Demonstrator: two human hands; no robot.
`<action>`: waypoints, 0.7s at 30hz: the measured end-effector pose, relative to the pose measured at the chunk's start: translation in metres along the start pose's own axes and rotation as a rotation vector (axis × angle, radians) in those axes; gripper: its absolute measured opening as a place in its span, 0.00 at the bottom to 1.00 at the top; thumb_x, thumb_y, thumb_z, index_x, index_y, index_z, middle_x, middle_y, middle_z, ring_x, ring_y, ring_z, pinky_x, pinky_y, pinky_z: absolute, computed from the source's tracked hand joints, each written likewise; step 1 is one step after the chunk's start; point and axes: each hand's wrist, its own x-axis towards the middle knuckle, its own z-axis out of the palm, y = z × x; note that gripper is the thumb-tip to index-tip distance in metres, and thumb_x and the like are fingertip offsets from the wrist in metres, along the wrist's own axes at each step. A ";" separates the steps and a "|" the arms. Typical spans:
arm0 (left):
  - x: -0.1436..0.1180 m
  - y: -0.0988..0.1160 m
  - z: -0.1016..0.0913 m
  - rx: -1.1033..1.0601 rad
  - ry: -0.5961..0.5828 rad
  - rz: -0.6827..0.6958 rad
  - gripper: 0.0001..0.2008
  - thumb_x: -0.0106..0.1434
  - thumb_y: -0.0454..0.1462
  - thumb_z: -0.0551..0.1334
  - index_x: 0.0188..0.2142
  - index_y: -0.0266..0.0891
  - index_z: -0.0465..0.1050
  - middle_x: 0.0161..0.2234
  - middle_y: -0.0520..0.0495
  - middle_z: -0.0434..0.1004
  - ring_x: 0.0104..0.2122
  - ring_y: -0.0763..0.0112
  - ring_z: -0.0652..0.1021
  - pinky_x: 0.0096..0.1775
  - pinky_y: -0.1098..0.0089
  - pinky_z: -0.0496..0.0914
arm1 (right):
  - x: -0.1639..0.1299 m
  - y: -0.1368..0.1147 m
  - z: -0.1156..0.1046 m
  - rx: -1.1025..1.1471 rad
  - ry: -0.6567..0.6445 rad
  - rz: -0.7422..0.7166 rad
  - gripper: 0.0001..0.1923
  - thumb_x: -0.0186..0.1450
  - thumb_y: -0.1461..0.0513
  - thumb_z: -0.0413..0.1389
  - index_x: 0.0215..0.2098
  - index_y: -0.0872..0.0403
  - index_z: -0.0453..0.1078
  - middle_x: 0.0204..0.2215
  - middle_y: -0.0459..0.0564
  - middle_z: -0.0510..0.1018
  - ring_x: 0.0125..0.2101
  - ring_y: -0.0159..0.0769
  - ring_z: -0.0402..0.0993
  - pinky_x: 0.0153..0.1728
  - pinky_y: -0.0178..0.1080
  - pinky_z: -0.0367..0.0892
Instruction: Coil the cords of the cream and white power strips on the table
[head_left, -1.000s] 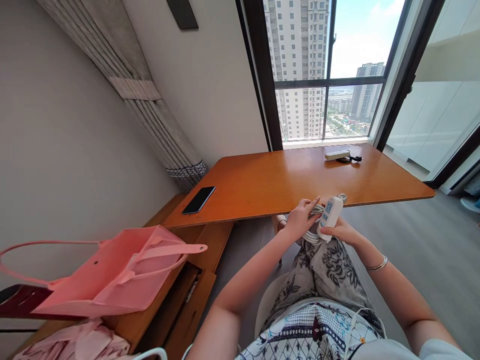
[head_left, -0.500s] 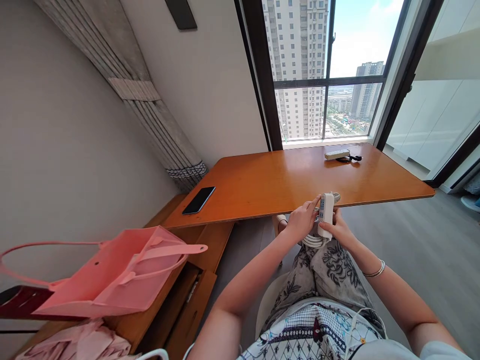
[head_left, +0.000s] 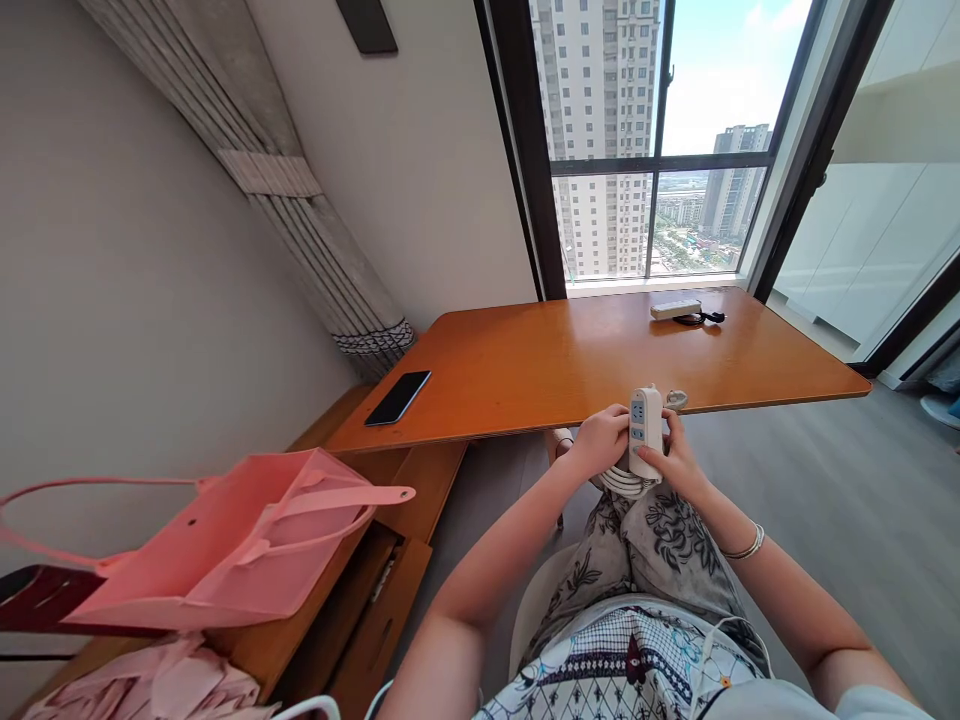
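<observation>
A white power strip (head_left: 646, 428) with blue sockets stands nearly upright over my lap, just below the front edge of the orange desk (head_left: 570, 360). My right hand (head_left: 681, 461) grips its right side. My left hand (head_left: 600, 442) holds its left side together with the coiled white cable (head_left: 621, 482) that hangs in loops under the strip. The cable's white plug (head_left: 676, 399) pokes out above my right hand.
A black phone (head_left: 397, 398) lies on the desk's left corner. A second power strip (head_left: 675, 310) with a black cord lies near the window. A pink tote bag (head_left: 217, 545) rests on the low wooden shelf at left. A curtain (head_left: 300, 200) hangs in the corner.
The power strip has turned from tilted right to nearly upright, facing me. My left hand has closed from open fingers onto the strip's side and the cable.
</observation>
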 end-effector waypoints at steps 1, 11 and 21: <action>0.000 -0.001 -0.001 -0.030 -0.007 0.011 0.14 0.65 0.32 0.55 0.41 0.42 0.80 0.45 0.46 0.79 0.43 0.66 0.79 0.45 0.68 0.73 | 0.001 -0.001 0.000 0.039 -0.004 0.026 0.42 0.53 0.50 0.67 0.62 0.48 0.59 0.55 0.56 0.70 0.47 0.44 0.73 0.45 0.45 0.74; 0.002 -0.005 0.003 -0.282 0.201 -0.092 0.13 0.60 0.32 0.62 0.44 0.40 0.79 0.43 0.46 0.82 0.44 0.63 0.80 0.47 0.65 0.73 | 0.005 -0.012 0.004 0.255 0.033 0.240 0.69 0.45 0.50 0.72 0.72 0.47 0.35 0.64 0.60 0.63 0.46 0.44 0.77 0.48 0.47 0.74; 0.006 -0.011 -0.005 -0.297 0.172 -0.019 0.13 0.62 0.32 0.60 0.43 0.40 0.82 0.39 0.45 0.81 0.41 0.66 0.79 0.45 0.67 0.72 | 0.001 -0.001 0.017 0.188 0.146 0.144 0.53 0.47 0.49 0.71 0.63 0.47 0.49 0.63 0.60 0.60 0.53 0.47 0.72 0.49 0.47 0.74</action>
